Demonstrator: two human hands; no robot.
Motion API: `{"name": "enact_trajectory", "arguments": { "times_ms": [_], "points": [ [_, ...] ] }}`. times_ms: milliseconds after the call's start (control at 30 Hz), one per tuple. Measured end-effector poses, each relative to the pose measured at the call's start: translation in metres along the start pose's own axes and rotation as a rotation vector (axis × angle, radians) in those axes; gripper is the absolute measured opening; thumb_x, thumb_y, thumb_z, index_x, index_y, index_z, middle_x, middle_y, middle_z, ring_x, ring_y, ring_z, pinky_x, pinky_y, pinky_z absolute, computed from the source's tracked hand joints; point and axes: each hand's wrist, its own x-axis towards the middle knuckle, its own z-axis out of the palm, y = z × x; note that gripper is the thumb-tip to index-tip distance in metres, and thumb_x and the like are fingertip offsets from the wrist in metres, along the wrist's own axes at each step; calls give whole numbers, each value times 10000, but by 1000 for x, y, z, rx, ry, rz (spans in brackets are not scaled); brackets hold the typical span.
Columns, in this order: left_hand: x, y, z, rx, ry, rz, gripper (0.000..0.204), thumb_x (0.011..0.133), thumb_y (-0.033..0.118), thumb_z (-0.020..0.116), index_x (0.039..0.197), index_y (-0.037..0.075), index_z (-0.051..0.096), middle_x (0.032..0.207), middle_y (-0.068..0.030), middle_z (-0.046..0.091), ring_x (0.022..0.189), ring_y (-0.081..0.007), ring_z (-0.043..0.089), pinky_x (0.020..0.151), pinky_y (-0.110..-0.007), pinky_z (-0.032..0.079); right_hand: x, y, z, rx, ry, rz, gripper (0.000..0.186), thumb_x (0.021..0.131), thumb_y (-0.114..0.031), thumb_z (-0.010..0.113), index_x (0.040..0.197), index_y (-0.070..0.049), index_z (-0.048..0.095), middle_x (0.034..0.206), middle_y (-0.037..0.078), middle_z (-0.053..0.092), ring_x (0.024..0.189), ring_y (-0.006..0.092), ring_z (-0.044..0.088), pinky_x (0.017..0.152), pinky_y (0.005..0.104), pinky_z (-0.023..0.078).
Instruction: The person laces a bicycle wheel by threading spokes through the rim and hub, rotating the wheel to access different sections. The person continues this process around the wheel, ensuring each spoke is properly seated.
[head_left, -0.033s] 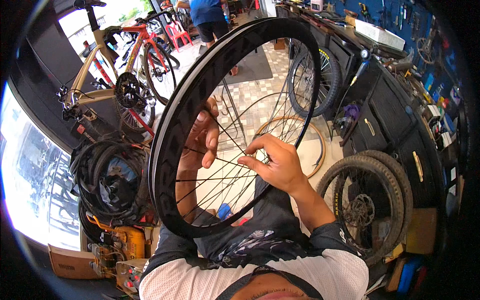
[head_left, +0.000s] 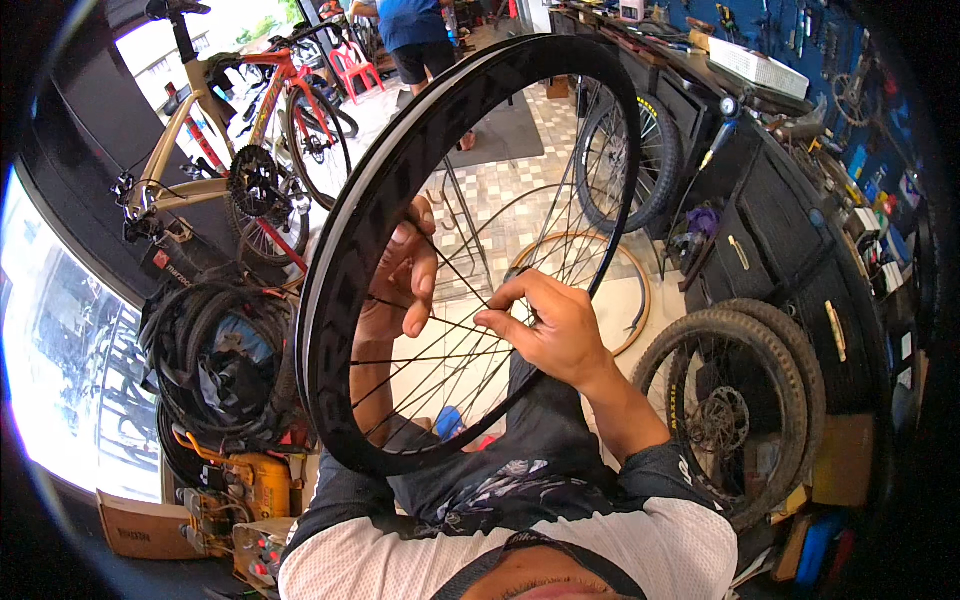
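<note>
A black deep-rimmed bicycle wheel point(head_left: 333, 270) without a tyre stands tilted in front of my chest, its thin black spokes point(head_left: 452, 262) crossing the opening. My left hand point(head_left: 400, 285) is at the left side of the rim, partly hidden behind it. Its fingers curl loosely among the spokes, gripping the wheel there. On the near side, my right hand point(head_left: 550, 325) pinches a spoke between thumb and forefinger, close to where several spokes cross. Anything smaller between those fingertips is too hidden to make out. The wheel's lower edge rests near my lap.
Two knobby-tyred wheels point(head_left: 655, 385) lean at the right beside dark drawers point(head_left: 775, 230). Coiled black tyres point(head_left: 165, 350) and a yellow machine point(head_left: 262, 485) stand at the left, below a beige bike frame point(head_left: 172, 150). A person in blue point(head_left: 412, 25) stands beyond the wheel.
</note>
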Motion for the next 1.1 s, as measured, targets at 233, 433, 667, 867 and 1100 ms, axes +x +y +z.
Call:
{"name": "enact_trajectory", "arguments": {
  "times_ms": [233, 433, 667, 867, 1100],
  "points": [
    [4, 5, -2, 40, 10, 8, 280, 1071, 159, 635, 1240, -35, 523, 1101, -142, 541, 579, -95, 562, 278, -179, 442, 6, -1, -4, -11, -20, 1, 181, 881, -106, 855, 998, -10, 755, 905, 123, 762, 813, 258, 756, 715, 332, 564],
    [6, 5, -5, -1, 9, -46, 277, 1071, 168, 637, 1245, -19, 530, 1106, -122, 543, 575, -88, 543, 283, -168, 431, 10, -5, -7, -10, -52, 27, 205, 879, -152, 865, 980, -23, 741, 907, 101, 762, 753, 213, 730, 663, 325, 548],
    [11, 2, -8, 68, -88, 19, 351, 1014, 214, 734, 1226, -3, 558, 1064, -80, 531, 699, -80, 547, 316, -164, 426, 15, -6, -9, 6, 55, 131, 210, 850, -181, 887, 914, -53, 733, 881, 87, 756, 782, 246, 746, 697, 346, 565],
    [19, 2, -10, 78, -89, 16, 393, 955, 234, 814, 1143, 1, 558, 1018, -48, 520, 816, -93, 504, 442, -170, 459, 16, 0, -8, 1, 68, 34, 156, 882, -155, 851, 974, -58, 770, 947, 102, 779, 827, 276, 767, 714, 354, 586],
    [20, -1, -14, 56, -101, -3, 362, 915, 233, 851, 1072, 49, 583, 962, -9, 527, 895, -122, 504, 634, -211, 478, 14, -1, -11, -55, 42, -16, 161, 908, -135, 814, 1049, -76, 763, 956, 110, 775, 843, 299, 769, 705, 369, 597]
  ]
}}
